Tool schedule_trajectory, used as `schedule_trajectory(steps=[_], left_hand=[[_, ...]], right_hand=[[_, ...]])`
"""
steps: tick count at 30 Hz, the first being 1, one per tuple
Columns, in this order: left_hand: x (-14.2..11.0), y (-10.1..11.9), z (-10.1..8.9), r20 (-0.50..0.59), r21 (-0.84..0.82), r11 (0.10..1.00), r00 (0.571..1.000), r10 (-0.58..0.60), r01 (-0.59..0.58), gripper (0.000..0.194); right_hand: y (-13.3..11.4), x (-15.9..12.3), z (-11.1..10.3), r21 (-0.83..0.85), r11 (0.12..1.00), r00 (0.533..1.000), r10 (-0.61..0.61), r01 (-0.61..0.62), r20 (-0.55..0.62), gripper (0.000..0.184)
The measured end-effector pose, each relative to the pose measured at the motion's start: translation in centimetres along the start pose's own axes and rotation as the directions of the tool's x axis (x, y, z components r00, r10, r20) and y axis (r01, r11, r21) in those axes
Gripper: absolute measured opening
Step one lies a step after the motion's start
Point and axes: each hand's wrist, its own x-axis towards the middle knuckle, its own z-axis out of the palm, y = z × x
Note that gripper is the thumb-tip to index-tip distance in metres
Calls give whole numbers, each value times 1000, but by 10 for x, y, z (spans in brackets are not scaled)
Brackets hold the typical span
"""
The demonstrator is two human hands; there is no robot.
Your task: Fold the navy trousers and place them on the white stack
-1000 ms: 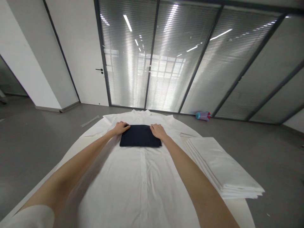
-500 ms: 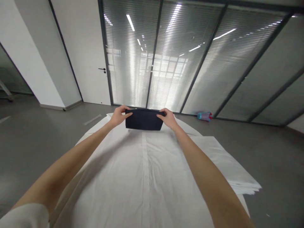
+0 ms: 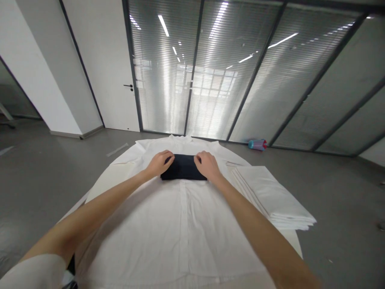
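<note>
The left hand (image 3: 159,163) and the right hand (image 3: 207,165) lie flat, fingers released and grasping nothing, on the two ends of a folded dark cloth (image 3: 183,167), which rests on the chest of a white shirt (image 3: 180,224) spread on the surface (image 3: 104,180). If the hands push unevenly, the cloth could slide and wrinkle the shirt below. No container is visible; a stack of folded white fabric (image 3: 270,196) lies just beside the shirt.
</note>
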Motion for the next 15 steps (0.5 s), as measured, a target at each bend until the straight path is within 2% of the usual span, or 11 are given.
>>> schedule_trajectory(steps=[1, 3, 6, 10, 15], left_hand=[[13, 3, 7, -29, 49, 997, 998, -51, 53, 38], [31, 8, 24, -18, 134, 984, 993, -116, 118, 41], [37, 6, 52, 54, 197, 972, 989, -140, 127, 42], [26, -7, 74, 118, 256, 958, 979, -164, 130, 48], [25, -20, 77, 146, 292, 948, 973, -179, 130, 57]], right_hand=[[-11, 10, 4, 29, 999, 1000, -16, 17, -23, 35], [-28, 24, 19, 70, 996, 999, -49, 51, -24, 40], [-37, 32, 49, 46, 998, 996, -33, 30, 79, 50], [-19, 25, 75, 8, 1000, 970, 15, -17, 242, 64], [18, 19, 76, -11, 992, 944, 120, -122, 306, 79]])
